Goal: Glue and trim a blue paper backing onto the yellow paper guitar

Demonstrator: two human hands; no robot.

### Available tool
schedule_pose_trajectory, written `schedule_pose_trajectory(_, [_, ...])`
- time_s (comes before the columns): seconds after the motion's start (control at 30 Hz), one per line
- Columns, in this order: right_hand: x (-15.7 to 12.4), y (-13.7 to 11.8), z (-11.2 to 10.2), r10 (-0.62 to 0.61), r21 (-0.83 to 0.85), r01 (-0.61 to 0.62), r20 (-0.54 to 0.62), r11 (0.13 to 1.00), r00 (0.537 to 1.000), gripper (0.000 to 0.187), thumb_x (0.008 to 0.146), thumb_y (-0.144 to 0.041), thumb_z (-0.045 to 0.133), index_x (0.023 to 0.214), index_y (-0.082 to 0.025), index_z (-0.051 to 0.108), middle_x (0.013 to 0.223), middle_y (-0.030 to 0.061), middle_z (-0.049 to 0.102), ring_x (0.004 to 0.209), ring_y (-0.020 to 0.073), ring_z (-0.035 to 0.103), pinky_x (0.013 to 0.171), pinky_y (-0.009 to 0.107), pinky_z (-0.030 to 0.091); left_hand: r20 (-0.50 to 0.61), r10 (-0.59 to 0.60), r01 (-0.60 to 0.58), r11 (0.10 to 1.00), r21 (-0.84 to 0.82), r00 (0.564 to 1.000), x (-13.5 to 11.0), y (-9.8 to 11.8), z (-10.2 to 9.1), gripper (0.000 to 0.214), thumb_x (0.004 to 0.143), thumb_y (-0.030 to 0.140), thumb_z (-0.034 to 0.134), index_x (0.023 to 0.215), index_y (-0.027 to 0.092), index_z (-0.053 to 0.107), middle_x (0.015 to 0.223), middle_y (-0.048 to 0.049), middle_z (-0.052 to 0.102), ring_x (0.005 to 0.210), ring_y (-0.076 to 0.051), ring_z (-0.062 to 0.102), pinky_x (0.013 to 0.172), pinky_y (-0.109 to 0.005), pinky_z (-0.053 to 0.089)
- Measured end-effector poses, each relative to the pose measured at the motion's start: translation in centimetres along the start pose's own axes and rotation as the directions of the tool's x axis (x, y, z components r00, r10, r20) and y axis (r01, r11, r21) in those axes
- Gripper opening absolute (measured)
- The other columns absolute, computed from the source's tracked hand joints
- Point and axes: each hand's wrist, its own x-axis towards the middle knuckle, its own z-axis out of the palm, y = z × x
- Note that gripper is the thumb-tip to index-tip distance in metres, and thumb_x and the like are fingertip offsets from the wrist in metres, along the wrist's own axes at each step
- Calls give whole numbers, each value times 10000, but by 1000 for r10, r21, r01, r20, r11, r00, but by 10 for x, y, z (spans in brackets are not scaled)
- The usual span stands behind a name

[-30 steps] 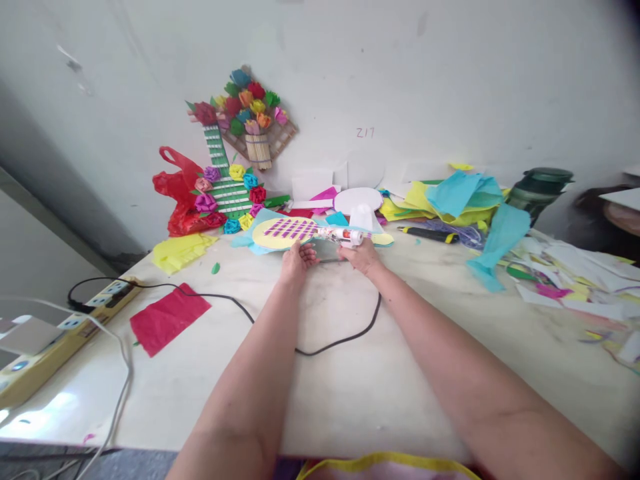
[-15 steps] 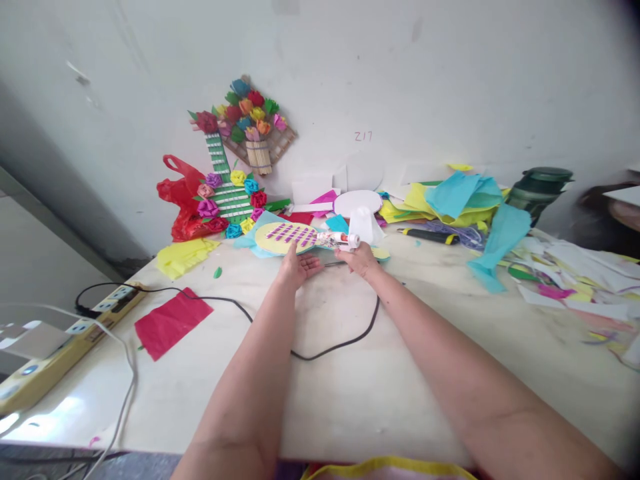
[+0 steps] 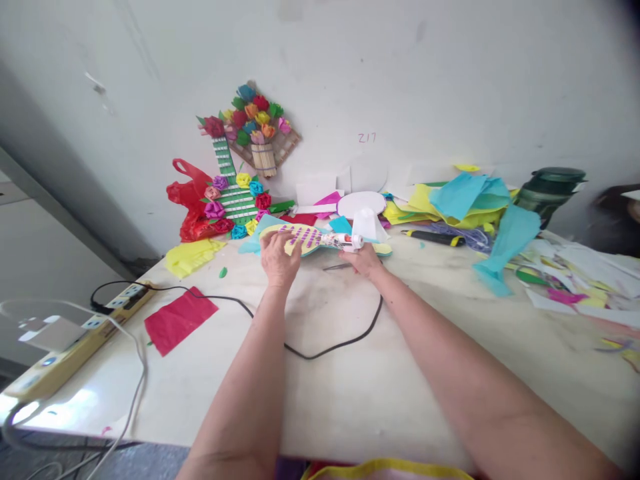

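A yellow paddle-shaped cutout [image 3: 320, 248] with crossed purple strips lies on light blue paper [image 3: 253, 244] near the back of the table. Over its left end is my left hand [image 3: 281, 259], fingers bent and spread apart, thumb near the strips. Whether the fingertips touch the cutout I cannot tell. My right hand [image 3: 367, 260] is closed around the handle of a white patterned glue gun [image 3: 345, 241], whose nozzle points left over the cutout's narrow part. The black cord [image 3: 320, 355] loops across the table in front.
A yellow power strip [image 3: 75, 350] lies at the left, beside a red paper sheet [image 3: 181, 320]. Behind stand a green flower-decorated guitar shape [image 3: 239, 200] and a red bag [image 3: 193, 207]. A utility knife [image 3: 435, 237], coloured paper [image 3: 460, 197] and a dark bottle [image 3: 550, 190] are at right.
My left hand has gone from palm-up at the cutout's front edge to above its left end, fingers now bent downward. My right hand still holds the glue gun in nearly the same place.
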Motion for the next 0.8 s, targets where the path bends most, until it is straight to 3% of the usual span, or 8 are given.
schedule_pose_trajectory(0.03, [0,0,0,-3,3,3,6,1000,1000,168,590,-300,591,669,-152,578,554,-8,548,370,88,439,336,200,363,49,83,-85,996,37,995,-4,-3,2,155,685,286,561,820,212,586,1002,-52,640,1118,-229,441,968,-394,309])
schedule_pose_trajectory(0.1, [1,-1,-2,3,12,-4,28,1000,1000,149,575,-284,594,635,-151,563,527,-16,526,355,82,422,321,198,349,90,134,-143,985,100,987,-11,-10,7,240,649,216,557,888,225,579,1083,-27,619,1183,-234,388,1044,-438,175])
schedule_pose_trajectory(0.37, [4,3,-3,81,-19,-79,116,997,990,109,555,-235,571,558,-127,570,502,2,564,310,62,376,291,193,316,273,121,-174,968,181,954,-19,-20,16,498,552,120,520,1033,246,549,1176,-6,570,1266,-243,300,1070,-466,-67])
schedule_pose_trajectory(0.53, [5,0,-2,129,-25,-127,142,992,981,133,584,-238,571,634,-117,594,521,19,613,281,49,352,283,187,303,284,87,-129,983,134,955,-17,-20,16,506,583,66,504,1035,282,581,1154,2,588,1264,-229,314,1067,-471,-93])
schedule_pose_trajectory(0.8, [-1,-8,-2,168,26,-175,171,984,971,107,596,-208,578,641,-111,583,485,14,604,263,57,356,277,197,297,254,18,-36,997,69,967,-16,-32,24,344,634,113,545,897,304,656,963,-9,668,1183,-222,423,1076,-451,-73])
